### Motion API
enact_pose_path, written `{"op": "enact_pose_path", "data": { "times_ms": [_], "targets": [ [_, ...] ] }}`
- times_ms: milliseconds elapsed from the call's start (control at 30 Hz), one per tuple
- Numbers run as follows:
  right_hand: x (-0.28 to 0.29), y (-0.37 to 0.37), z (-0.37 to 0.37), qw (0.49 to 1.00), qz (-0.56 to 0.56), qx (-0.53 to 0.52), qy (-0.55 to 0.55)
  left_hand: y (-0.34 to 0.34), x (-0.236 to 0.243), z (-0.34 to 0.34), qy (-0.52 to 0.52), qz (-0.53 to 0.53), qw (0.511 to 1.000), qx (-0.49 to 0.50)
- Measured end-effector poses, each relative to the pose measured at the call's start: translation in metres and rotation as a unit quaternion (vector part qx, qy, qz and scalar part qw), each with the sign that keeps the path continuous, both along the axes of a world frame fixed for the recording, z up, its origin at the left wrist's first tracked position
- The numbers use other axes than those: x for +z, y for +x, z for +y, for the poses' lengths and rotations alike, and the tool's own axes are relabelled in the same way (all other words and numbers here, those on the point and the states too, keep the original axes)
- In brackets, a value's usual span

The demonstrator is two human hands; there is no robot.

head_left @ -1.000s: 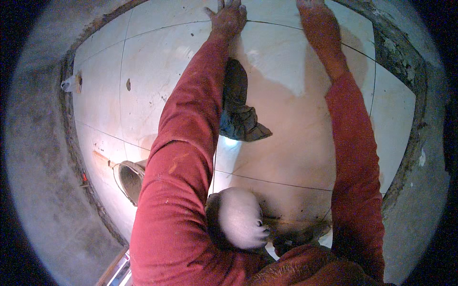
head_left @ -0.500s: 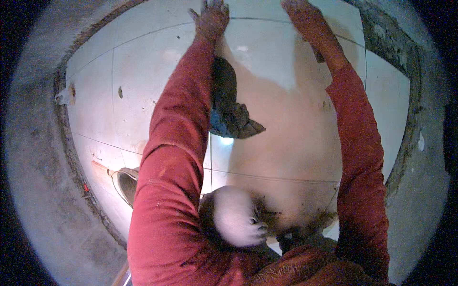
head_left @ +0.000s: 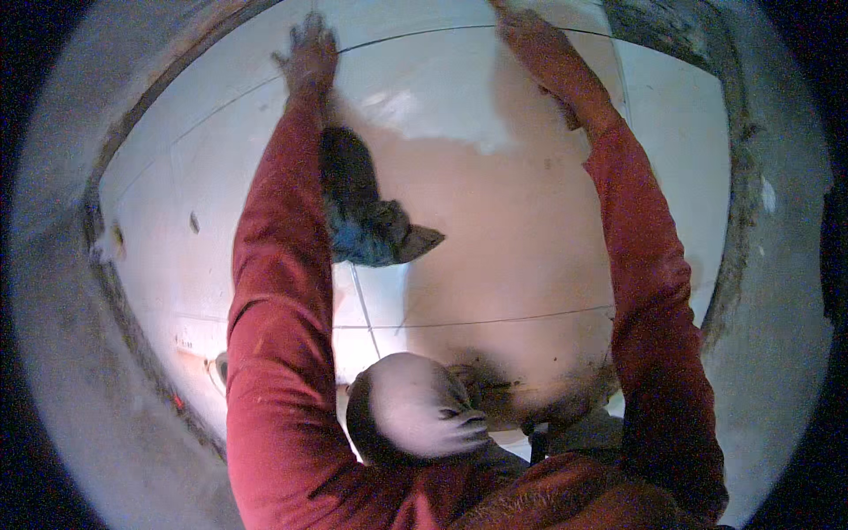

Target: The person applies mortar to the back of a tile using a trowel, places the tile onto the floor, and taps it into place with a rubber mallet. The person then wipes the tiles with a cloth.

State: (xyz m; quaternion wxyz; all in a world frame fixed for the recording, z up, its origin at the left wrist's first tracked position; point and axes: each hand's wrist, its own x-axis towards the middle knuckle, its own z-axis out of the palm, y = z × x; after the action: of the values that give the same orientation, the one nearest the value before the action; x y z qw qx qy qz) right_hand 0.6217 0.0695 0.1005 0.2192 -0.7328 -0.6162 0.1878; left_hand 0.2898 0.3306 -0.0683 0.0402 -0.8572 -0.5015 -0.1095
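My left hand (head_left: 311, 58) lies on the pale floor tiles (head_left: 495, 283) at the far left, fingers spread and holding nothing visible. Farther right, my right hand (head_left: 536, 46) is low over the tiles near the top edge, fingers curled. A short brown end (head_left: 568, 112) shows beneath its wrist, perhaps a handle; the rest is hidden by the hand. Beside my left forearm rests a crumpled dark cloth (head_left: 349, 168) with a blue patch. Dark joint lines run between the tiles, and a brownish shade covers the middle.
My pale-covered knee (head_left: 415, 406) is at the bottom centre. The rim of a round container (head_left: 217, 373) shows beside my left arm. A whitish scrap (head_left: 110, 243) and a small red thing (head_left: 178, 403) lie along the left edge. Rough grey concrete (head_left: 782, 291) borders the tiles.
The view has shifted, with the tiles and cloth appearing farther left. My left hand shows lower and more to the left, still spread. My right hand appears slightly farther left, still curled.
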Motion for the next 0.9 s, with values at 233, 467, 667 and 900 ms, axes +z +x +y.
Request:
{"op": "enact_pose_path", "data": {
  "times_ms": [233, 467, 667, 900],
  "targets": [
    [0.016, 0.034, -0.169, 0.893, 0.261, -0.360, -0.072, 0.004, 0.025, -0.012, -0.018, -0.025, 0.999, -0.024],
    [-0.014, 0.114, -0.330, 0.873, -0.280, -0.400, -0.019, -0.013, 0.015, 0.031, 0.019, 0.016, 0.994, -0.111],
    [-0.055, 0.124, -0.357, 0.872, -0.330, -0.355, -0.070, 0.118, 0.080, -0.017, 0.087, 0.205, 0.960, -0.170],
    [-0.031, 0.135, -0.341, 0.892, -0.287, -0.346, -0.041, 0.385, 0.077, -0.286, -0.011, -0.155, 0.897, -0.413]
  ]
}}
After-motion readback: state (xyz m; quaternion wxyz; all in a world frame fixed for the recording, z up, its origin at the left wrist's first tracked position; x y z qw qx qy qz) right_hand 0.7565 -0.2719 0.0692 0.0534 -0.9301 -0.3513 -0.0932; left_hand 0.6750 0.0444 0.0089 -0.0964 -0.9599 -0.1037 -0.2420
